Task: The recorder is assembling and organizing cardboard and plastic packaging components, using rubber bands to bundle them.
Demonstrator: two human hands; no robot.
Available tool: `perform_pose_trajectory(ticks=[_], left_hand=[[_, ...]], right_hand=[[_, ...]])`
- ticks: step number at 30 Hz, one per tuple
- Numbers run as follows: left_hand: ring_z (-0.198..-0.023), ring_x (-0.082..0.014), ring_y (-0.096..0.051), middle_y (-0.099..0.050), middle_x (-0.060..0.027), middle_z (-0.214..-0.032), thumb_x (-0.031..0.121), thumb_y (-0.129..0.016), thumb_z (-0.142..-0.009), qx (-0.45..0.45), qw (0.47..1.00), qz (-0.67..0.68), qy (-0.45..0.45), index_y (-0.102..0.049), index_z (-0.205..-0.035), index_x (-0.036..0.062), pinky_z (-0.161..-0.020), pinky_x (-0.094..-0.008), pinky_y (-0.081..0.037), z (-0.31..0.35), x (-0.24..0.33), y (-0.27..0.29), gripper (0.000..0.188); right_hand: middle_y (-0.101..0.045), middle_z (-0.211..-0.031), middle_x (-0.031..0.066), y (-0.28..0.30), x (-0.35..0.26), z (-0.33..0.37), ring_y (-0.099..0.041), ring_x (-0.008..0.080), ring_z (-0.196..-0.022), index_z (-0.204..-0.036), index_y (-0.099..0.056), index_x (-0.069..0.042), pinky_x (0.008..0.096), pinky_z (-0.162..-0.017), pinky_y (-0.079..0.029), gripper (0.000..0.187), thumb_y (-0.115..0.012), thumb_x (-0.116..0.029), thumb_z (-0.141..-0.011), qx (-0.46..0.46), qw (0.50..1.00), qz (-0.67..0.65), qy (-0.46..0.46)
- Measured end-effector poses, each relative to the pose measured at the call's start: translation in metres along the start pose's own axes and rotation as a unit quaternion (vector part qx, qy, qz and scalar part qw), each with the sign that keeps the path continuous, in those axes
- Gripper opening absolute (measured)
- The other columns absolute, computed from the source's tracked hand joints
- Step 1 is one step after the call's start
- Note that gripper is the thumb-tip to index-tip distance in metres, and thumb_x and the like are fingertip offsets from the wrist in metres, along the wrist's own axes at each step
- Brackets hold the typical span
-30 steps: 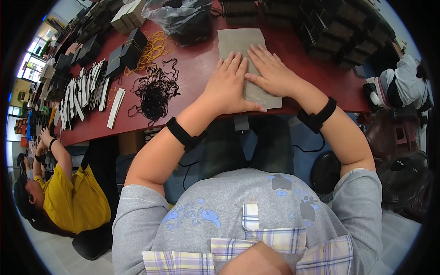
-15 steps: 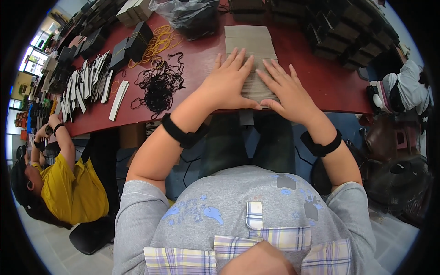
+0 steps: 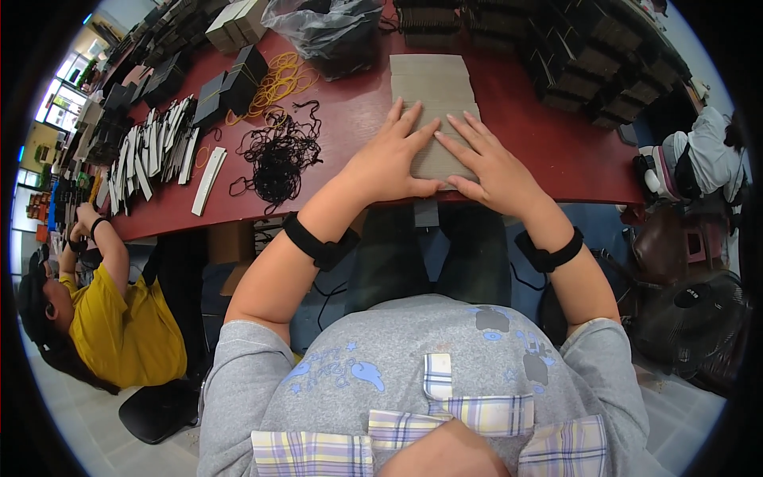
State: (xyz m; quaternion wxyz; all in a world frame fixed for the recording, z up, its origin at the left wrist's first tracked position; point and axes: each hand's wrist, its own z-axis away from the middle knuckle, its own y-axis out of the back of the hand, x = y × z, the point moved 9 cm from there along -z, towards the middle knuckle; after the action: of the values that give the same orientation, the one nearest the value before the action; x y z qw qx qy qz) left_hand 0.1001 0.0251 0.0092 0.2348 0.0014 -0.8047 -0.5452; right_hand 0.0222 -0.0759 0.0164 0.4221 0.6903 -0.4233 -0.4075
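Note:
A row of thin grey-brown cardboard pieces (image 3: 433, 75) lies fanned in overlapping layers on the red table, running from its front edge toward the back. My left hand (image 3: 395, 157) rests on the row's left side, fingers stretched and spread, thumb along the near end. On the right side lies my right hand (image 3: 489, 163), also flat with fingers apart, its thumb close to the left thumb at the near end. The ridged edges of the pieces show between my hands; what lies under the palms is hidden.
Left on the red table (image 3: 350, 111) are tangled black cords (image 3: 278, 155), white strips (image 3: 155, 147), yellow rubber bands (image 3: 282, 79) and black boxes (image 3: 226, 87). A plastic bag (image 3: 326, 32) stands behind. Dark stacks (image 3: 604, 56) fill the back right. A person in yellow (image 3: 131, 326) works at left.
Both hands have drawn slightly nearer to me along the cardboard row, still lying flat on it. The whole view has shifted a little, so the table appears lower.

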Motion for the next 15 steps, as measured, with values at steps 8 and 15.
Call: perform_pose_trajectory(ticks=[8, 15], left_hand=[[-0.144, -0.0493, -0.016, -0.026, -0.0280, -0.154, 0.045, -0.071, -0.079, -0.020, 1.000, -0.004, 0.000, -0.038, -0.147, 0.0059, -0.114, -0.0549, -0.026, -0.004, -0.003, 0.002, 0.085], [-0.144, -0.0428, -0.024, -0.032, -0.0230, -0.153, 0.031, -0.047, -0.097, 0.056, 0.997, -0.042, 0.032, -0.040, -0.144, 0.0007, -0.115, -0.0561, -0.022, 0.004, -0.001, 0.002, 0.056]], right_hand=[[-0.037, -0.152, 0.0127, 0.004, 0.001, -0.006, -0.031, 0.0361, -0.142, -0.144, -0.046, -0.017, 0.0514, -0.112, -0.033, 0.060, -0.062, -0.038, -0.089, 0.011, 0.999, 0.035, 0.007], [-0.043, -0.148, 0.0153, -0.001, -0.004, -0.003, -0.037, 0.0362, -0.139, -0.141, -0.046, -0.006, 0.0567, -0.112, -0.028, 0.056, -0.056, -0.034, -0.094, 0.053, 0.992, 0.111, -0.031]])
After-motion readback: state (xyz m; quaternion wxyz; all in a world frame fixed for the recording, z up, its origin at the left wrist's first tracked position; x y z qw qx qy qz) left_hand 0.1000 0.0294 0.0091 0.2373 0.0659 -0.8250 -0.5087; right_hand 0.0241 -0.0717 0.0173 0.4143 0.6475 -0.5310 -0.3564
